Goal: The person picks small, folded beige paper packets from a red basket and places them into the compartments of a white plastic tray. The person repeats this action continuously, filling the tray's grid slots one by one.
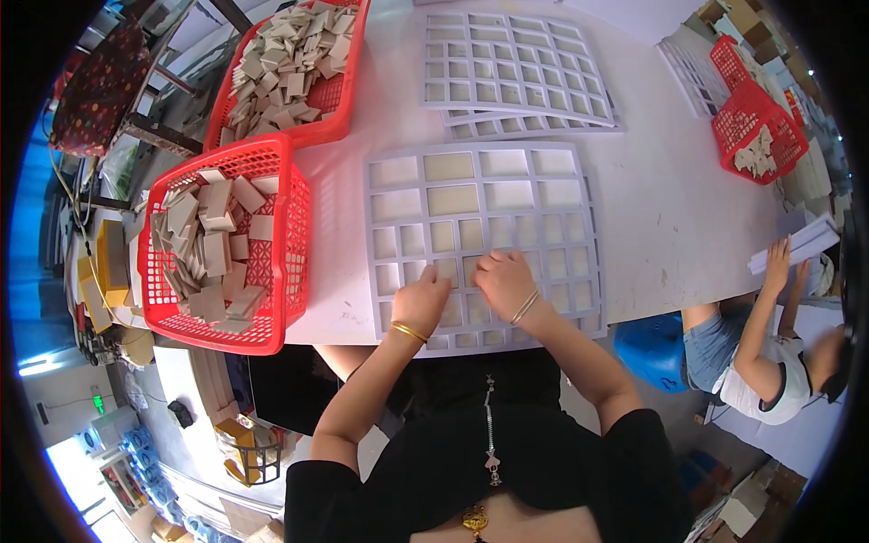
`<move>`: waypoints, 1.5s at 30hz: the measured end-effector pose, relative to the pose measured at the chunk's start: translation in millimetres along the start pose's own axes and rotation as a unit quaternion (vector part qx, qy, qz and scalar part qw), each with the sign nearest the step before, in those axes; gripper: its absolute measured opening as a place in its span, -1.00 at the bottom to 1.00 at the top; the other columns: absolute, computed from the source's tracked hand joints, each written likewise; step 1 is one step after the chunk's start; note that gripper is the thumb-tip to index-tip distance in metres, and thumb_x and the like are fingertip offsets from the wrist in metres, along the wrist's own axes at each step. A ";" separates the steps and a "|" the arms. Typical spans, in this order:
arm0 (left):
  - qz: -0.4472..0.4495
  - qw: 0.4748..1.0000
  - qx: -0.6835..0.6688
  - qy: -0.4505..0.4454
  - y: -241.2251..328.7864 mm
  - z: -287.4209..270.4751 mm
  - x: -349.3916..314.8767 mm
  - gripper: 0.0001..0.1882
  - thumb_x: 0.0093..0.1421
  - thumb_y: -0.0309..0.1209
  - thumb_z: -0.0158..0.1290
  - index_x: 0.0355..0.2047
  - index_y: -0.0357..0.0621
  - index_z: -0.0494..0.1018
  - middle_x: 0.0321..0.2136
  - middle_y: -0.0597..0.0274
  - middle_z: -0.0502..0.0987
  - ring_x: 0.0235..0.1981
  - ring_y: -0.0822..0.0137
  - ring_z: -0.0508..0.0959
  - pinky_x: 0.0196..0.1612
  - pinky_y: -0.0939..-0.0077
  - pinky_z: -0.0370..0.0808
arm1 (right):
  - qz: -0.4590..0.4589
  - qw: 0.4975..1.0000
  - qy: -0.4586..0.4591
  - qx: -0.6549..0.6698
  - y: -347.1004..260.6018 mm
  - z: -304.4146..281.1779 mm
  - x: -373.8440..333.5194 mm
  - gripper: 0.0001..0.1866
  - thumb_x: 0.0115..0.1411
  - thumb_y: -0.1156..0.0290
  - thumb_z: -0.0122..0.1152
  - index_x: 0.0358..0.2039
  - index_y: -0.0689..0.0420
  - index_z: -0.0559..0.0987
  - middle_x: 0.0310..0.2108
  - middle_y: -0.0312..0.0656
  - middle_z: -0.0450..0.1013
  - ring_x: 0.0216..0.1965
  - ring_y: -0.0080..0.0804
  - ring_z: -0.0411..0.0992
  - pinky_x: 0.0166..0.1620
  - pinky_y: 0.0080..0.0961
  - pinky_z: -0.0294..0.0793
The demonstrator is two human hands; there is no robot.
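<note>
A white grid frame (pixel 486 148) with rectangular cells lies at the table's near edge, before my body. Beige pieces fill some of its cells, among them a larger beige piece (pixel 450 166) in the top row. My left hand (pixel 423 299) rests over the lower middle cells, its fingers drawn together and pointing down. Close to its right, my right hand (pixel 507 284) has its fingers curled onto neighbouring cells. Whatever lies under the fingertips of either hand is hidden. A red plastic basket (pixel 296 244) of loose beige tiles (pixel 217 253) stands to the left of the frame.
Behind that basket is another red basket (pixel 355 72) heaped with smaller tiles. More white grid frames (pixel 516 68) are stacked at the table's far side. At the right stand a red basket (pixel 738 118) with pale pieces and a person (pixel 769 362) handling white strips.
</note>
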State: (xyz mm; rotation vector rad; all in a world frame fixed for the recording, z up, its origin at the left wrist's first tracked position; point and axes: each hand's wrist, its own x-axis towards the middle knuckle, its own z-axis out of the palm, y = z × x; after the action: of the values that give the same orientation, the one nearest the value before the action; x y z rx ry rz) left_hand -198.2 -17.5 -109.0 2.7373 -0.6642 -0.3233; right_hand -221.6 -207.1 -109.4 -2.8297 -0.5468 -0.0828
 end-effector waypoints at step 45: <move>-0.115 0.764 -0.629 0.082 123.8 39.9 91.5 -0.74 0.21 -0.26 0.09 -0.16 -0.09 0.56 -0.63 0.47 0.39 -0.73 0.66 0.20 -0.71 0.68 0.12 | 0.388 0.870 0.291 0.093 201.7 -142.6 -210.8 -0.62 0.14 0.36 0.22 -0.01 0.08 0.45 -0.10 -0.26 0.45 -0.31 -0.52 0.48 -0.35 -0.63 0.47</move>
State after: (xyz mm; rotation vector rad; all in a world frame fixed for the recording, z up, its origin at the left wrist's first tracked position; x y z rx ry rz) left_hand -180.7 -175.3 -116.6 1.4768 0.0351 -0.3774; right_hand -342.8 -500.7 -42.1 -2.4253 0.6710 -0.6477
